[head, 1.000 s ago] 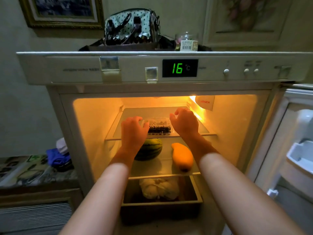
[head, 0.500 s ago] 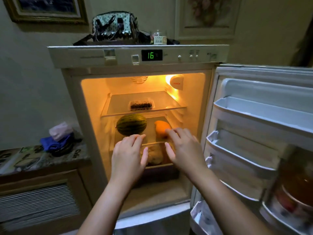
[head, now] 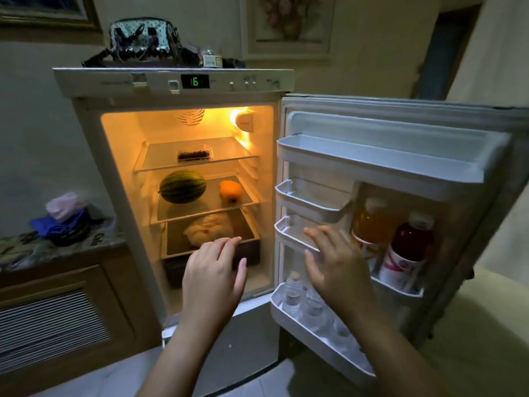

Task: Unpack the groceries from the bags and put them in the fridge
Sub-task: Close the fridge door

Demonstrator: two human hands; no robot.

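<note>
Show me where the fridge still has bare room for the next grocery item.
Top shelf: bare glass either side of the berry box. Middle shelf: a gap between watermelon and orange fruit. Top door bin and the two small bins below look bare. Crowded: the drawer with the cabbage, the juice bottles, and the bottom bin's water bottles.

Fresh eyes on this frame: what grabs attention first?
The lit fridge interior glowing orange: watermelon and an orange fruit on the middle shelf, a dark berry tray above. Both hands, left hand and right hand, hover open and empty in front, beside the open door holding bottles.
</note>
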